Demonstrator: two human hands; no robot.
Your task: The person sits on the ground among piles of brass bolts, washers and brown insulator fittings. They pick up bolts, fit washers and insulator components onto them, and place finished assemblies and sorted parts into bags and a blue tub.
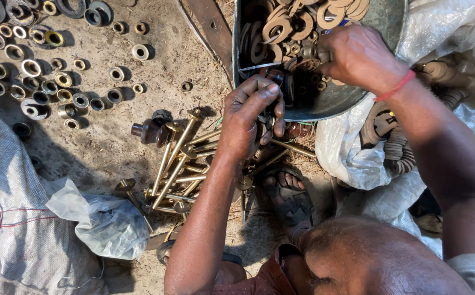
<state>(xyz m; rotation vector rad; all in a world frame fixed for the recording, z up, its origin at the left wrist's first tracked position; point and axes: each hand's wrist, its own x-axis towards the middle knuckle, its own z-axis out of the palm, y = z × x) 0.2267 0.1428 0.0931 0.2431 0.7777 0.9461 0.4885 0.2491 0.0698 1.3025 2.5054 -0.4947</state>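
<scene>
Fingers of the left hand (251, 117) were curled tight around some small dark metal parts, right at the rim of the metal tub (325, 106). What the parts were could not be made out. The right hand (357, 54) was inside the tub, pinching a small ring from the pile of rusty washers (289, 27). Long brass bolts (185, 164) lay in a heap on the dirt under the left hand. Round metal rings (46, 71) sat well apart to the side, near a crumpled plastic bag (104, 221)
</scene>
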